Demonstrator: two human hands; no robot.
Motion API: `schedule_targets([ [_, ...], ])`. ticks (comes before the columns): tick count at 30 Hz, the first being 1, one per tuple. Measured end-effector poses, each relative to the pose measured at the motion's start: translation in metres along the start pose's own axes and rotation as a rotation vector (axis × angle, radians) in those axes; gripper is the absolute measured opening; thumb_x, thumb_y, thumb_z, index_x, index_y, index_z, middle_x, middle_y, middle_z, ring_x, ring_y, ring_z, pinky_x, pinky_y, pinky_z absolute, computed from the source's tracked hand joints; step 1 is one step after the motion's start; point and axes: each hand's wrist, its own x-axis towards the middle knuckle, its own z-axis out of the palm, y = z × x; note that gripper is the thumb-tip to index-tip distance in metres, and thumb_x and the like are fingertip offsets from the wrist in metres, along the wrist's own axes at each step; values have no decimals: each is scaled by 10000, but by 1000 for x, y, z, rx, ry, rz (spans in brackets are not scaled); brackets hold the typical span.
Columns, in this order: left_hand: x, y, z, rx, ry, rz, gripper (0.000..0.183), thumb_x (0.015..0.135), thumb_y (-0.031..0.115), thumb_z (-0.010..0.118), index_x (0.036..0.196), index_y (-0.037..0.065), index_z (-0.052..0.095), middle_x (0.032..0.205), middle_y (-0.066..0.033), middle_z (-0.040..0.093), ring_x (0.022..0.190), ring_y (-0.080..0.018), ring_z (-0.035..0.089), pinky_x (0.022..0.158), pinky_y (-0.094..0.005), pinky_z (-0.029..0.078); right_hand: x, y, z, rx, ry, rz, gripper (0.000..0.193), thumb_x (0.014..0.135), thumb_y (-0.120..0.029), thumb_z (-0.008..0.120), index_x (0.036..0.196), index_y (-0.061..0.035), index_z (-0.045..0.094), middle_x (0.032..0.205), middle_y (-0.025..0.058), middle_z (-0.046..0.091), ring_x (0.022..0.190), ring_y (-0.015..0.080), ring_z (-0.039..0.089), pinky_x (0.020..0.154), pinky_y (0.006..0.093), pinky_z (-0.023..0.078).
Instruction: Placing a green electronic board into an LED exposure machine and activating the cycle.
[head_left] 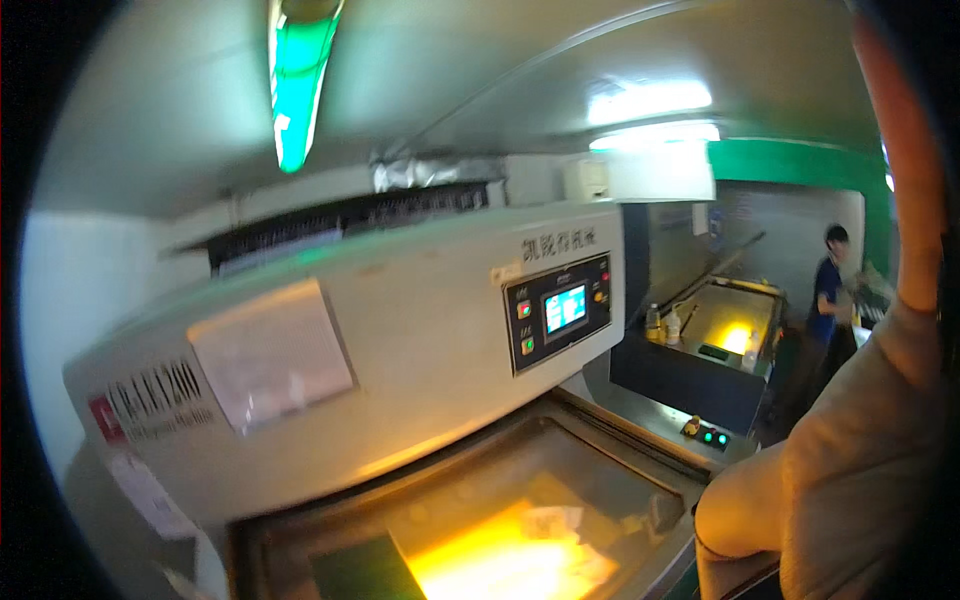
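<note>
My right arm rises along the right edge, its beige sleeve (850,470) below and its bare forearm (905,170) above. The hand at its end lies beyond the picture, so what it touches is hidden. My left hand is not in view. Before me stands a large grey machine (430,340) with a control panel and a small lit screen (566,308). Under its hood, yellow light glows across a framed bed (620,455). A dark flat sheet or board (368,572) lies on the bed's near left part. Pale pieces (555,520) lie beside the glow.
A paper sheet (270,355) hangs on the machine's front. To the right, lit buttons (715,438) sit on a side ledge. Farther back, bottles (672,325) stand beside a second lit bed (715,310). A person in dark blue (828,285) stands at the far right.
</note>
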Motion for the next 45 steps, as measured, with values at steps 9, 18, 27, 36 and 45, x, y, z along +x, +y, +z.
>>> schedule_targets([
  [9, -93, 39, 96, -54, -252, -564, 833, 918, 406, 618, 1545, 19, 230, 1617, -220, 172, 1453, -468, 191, 1125, -654, 172, -127, 47, 121, 603, 217, 80, 786, 860, -541, 682, 1507, -241, 351, 1622, 147, 125, 1463, 441, 165, 1077, 760, 176],
  [18, -295, 130, 66, -496, -695, -1204, 712, 941, 469, 559, 1476, 27, 400, 1431, -240, 498, 1340, -395, 461, 1114, -444, 368, -578, -214, 183, 716, -558, 1642, 635, 985, -336, 582, 1476, 3, 366, 1503, 198, 415, 1419, 305, 373, 1161, 402, 294],
  [27, -435, 129, 94, -578, -1196, -1076, 767, 992, 593, 416, 1508, 29, 357, 1547, -208, 364, 1419, -380, 359, 1161, -445, 306, -595, -340, 125, 1116, -1371, 1913, 553, 872, -166, 712, 1352, 10, 500, 1282, 177, 597, 1217, 300, 552, 1049, 404, 431],
  [36, -330, -73, 44, -598, -565, -1047, 699, 952, 497, 563, 1446, 15, 453, 1454, -195, 498, 1333, -340, 488, 1091, -425, 400, -581, -255, 319, -311, -1012, 1140, 866, 764, -342, 759, 1499, -117, 361, 1575, 170, 297, 1458, 310, 283, 1159, 550, 230],
  [45, -337, -184, -63, -601, -730, -965, 671, 976, 463, 556, 1474, 33, 425, 1501, -168, 453, 1364, -335, 454, 1100, -437, 395, -489, -407, 218, -482, -1454, 1316, 706, 783, -318, 776, 1340, -21, 459, 1373, 189, 478, 1378, 336, 362, 1169, 511, 264],
])
